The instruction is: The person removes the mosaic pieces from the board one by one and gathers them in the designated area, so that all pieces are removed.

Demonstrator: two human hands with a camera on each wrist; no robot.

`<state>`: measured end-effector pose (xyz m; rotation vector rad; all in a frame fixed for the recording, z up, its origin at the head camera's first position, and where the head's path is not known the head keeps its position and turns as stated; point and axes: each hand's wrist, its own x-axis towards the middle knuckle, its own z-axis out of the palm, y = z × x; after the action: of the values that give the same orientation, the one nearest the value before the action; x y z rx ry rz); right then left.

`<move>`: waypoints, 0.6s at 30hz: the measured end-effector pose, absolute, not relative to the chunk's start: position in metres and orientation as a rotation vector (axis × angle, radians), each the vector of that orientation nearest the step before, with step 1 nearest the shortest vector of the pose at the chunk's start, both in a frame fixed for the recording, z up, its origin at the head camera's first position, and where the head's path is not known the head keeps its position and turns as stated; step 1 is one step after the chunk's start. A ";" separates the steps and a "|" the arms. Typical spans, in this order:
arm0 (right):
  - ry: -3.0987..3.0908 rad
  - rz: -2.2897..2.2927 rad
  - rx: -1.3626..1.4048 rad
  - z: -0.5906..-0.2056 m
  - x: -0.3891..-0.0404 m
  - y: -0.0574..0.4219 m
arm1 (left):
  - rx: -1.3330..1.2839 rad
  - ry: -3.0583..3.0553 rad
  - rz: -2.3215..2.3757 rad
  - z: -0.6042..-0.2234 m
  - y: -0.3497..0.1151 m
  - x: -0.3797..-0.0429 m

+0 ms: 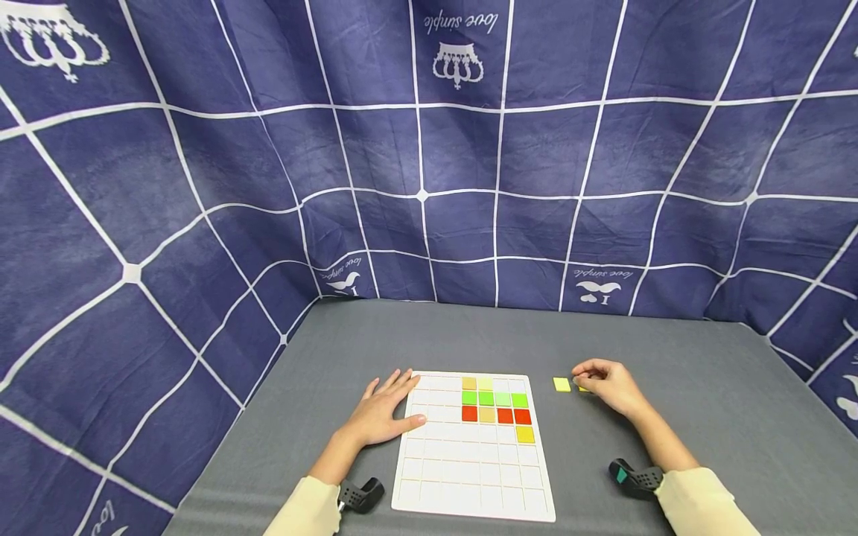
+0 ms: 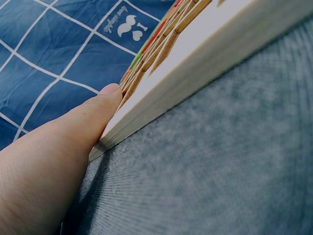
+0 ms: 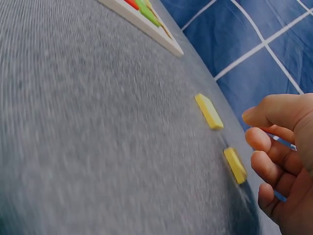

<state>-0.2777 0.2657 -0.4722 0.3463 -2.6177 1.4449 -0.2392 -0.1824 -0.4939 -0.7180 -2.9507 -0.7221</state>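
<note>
A white square board (image 1: pixel 469 474) with a grid of shallow cells lies on the grey table. Red, green, yellow and tan square tiles fill several cells toward its upper right. My left hand (image 1: pixel 380 414) rests spread along the board's left edge, its fingertips and thumb on the border. In the left wrist view the thumb (image 2: pixel 100 110) lies against the board's rim. To the right of the board, my right hand (image 1: pixel 611 385) hovers at two loose yellow tiles, its fingers loosely bent and a gap between thumb and forefinger. One yellow tile (image 3: pixel 209 111) lies farther off, the other (image 3: pixel 235 165) beside the fingers.
Grey cloth (image 1: pixel 322 350) covers the table. A navy curtain (image 1: pixel 375 156) with white grid lines hangs behind the table and along its sides. Black straps (image 1: pixel 633 476) sit at both wrists, by the cream sleeves (image 1: pixel 704 502).
</note>
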 end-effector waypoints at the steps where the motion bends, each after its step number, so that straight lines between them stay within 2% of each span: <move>1: -2.619 1.444 0.346 -0.472 -0.278 0.264 | -0.718 -2.949 -0.722 -0.494 -0.182 -0.239; 18: -2.578 1.533 0.380 -0.468 -0.284 0.237 | -0.711 -2.959 -0.705 -0.494 -0.182 -0.239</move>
<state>-0.2840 0.2368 -0.4679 0.3797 -2.5785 1.5329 -0.2385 -0.1820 -0.4941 -0.7105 -2.9592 -0.7051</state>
